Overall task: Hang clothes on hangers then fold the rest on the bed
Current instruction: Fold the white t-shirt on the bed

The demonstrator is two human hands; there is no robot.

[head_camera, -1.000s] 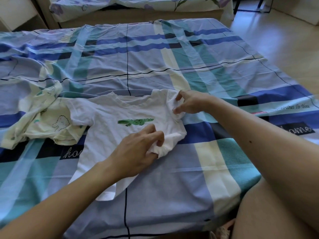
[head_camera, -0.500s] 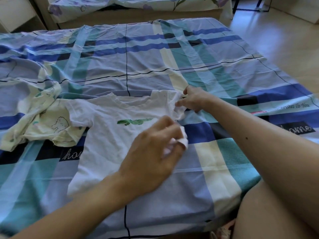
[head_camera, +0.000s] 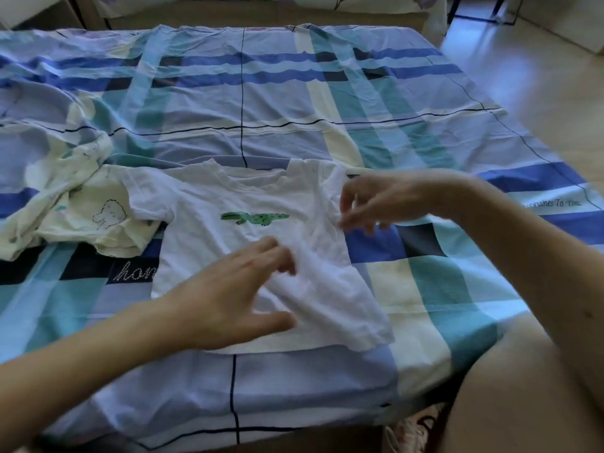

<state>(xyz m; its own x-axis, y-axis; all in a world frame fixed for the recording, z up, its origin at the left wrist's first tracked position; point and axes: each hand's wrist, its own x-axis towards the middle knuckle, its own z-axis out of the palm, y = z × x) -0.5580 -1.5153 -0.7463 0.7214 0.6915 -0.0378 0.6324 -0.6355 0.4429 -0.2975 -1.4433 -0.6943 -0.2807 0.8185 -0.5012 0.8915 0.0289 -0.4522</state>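
1. White T-shirt [head_camera: 228, 197] with a green crocodile print [head_camera: 255, 218] lies face up on the checked blue, teal and cream bedsheet [head_camera: 294, 93], collar away from the person and hem near the bed's front edge
2. Left hand [head_camera: 235, 295] is spread flat, fingers straight and apart, over the lower middle of the shirt just below the crocodile; it grips nothing, and motion blur hides whether the palm presses the cloth or hovers just above it
3. Right hand [head_camera: 382, 201] is at the shirt's right shoulder edge, level with the print, its fingers [head_camera: 346, 197] pointing toward the fabric; they are blurred, so I cannot tell whether they pinch the sleeve or are merely beside it
4. The shirt therefore sits between and under the two hands, with its crumpled lower right corner [head_camera: 343, 308] reaching out past the left hand's fingertips
5. Its left sleeve [head_camera: 147, 201] overlaps a rumpled cream garment [head_camera: 81, 220] lying just beside it, well apart from both hands
6. A bare knee [head_camera: 523, 403] shows at the lower right, beside the bed
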